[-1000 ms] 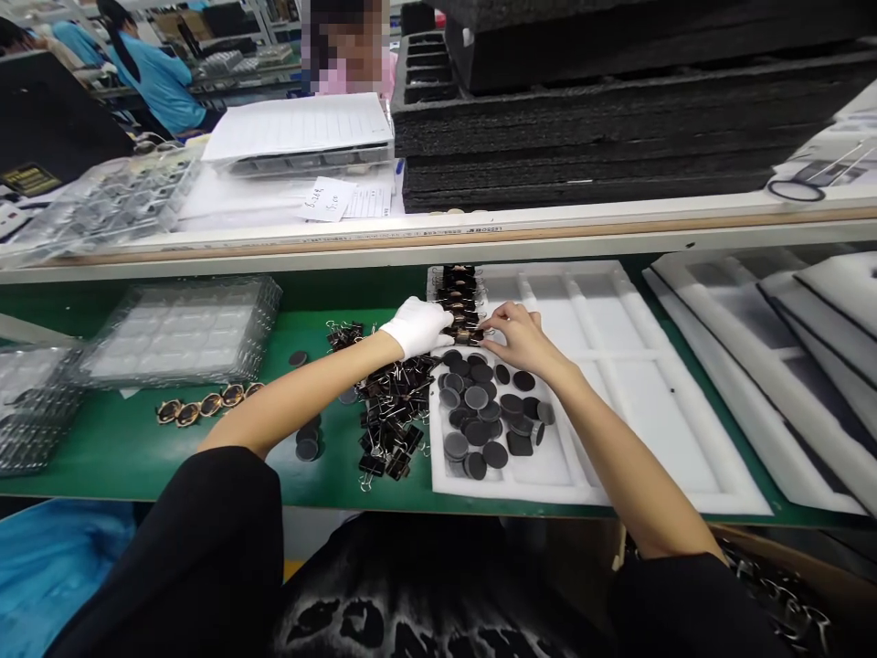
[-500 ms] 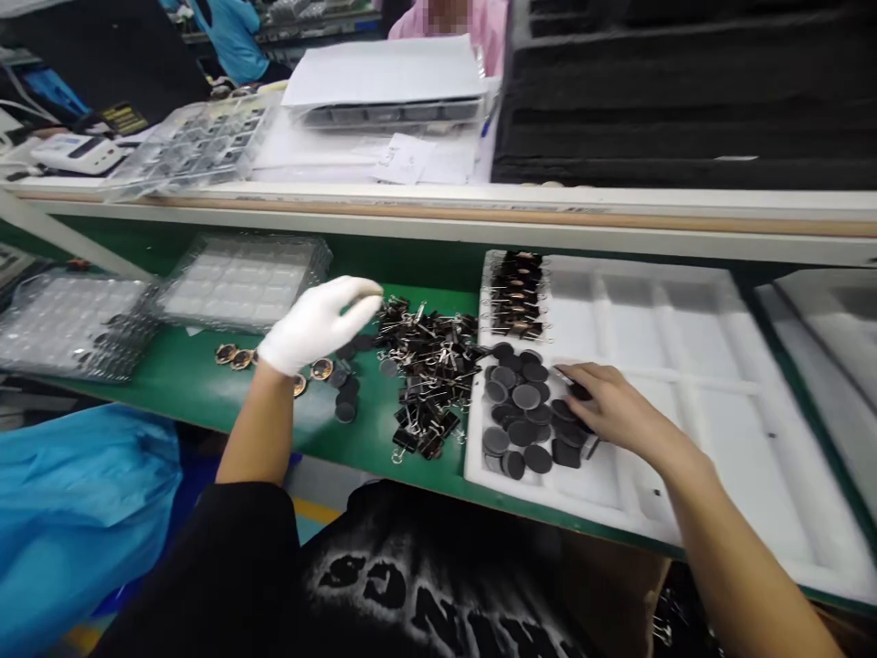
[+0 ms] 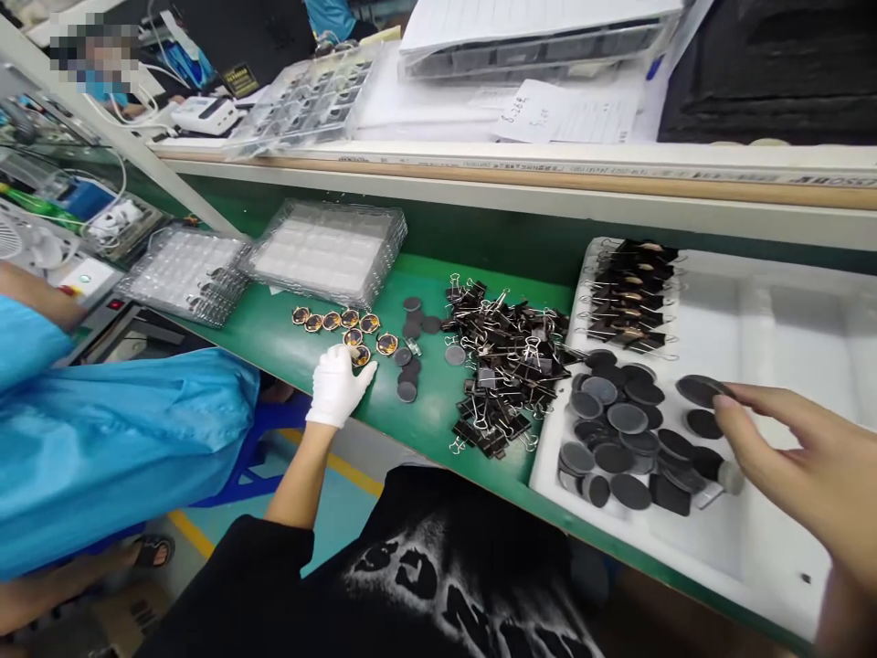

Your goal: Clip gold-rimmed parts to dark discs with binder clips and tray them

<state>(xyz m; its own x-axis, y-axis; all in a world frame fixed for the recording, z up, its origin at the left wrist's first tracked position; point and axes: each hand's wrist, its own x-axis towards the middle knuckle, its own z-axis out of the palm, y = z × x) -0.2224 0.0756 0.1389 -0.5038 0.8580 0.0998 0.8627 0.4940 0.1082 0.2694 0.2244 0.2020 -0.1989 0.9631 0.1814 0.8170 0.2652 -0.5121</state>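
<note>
My left hand (image 3: 337, 387), in a white glove, rests low on the green table with thumb and curled fingers closed about one gold-rimmed round piece (image 3: 360, 355). Several similar round pieces (image 3: 331, 321) lie just beyond it. Bare and raised over the white foam tray (image 3: 787, 320), my right hand (image 3: 787, 448) pinches a dark grey disc (image 3: 700, 391) by its edge between thumb and finger. Below that disc is a pile of dark discs (image 3: 627, 419) in the tray's left part.
Black binder clips (image 3: 503, 366) are heaped mid-table; more clips (image 3: 634, 292) stand in a row in the tray. Loose discs (image 3: 406, 391) lie left of the heap. Clear plastic trays (image 3: 325, 251) are stacked behind. A shelf edge (image 3: 480, 192) crosses above. A person's blue sleeve (image 3: 31, 343) is at left.
My left hand has come down and nearer onto the gold-rimmed pieces. My right hand has lifted from the pile with a disc. The view has swung left.
</note>
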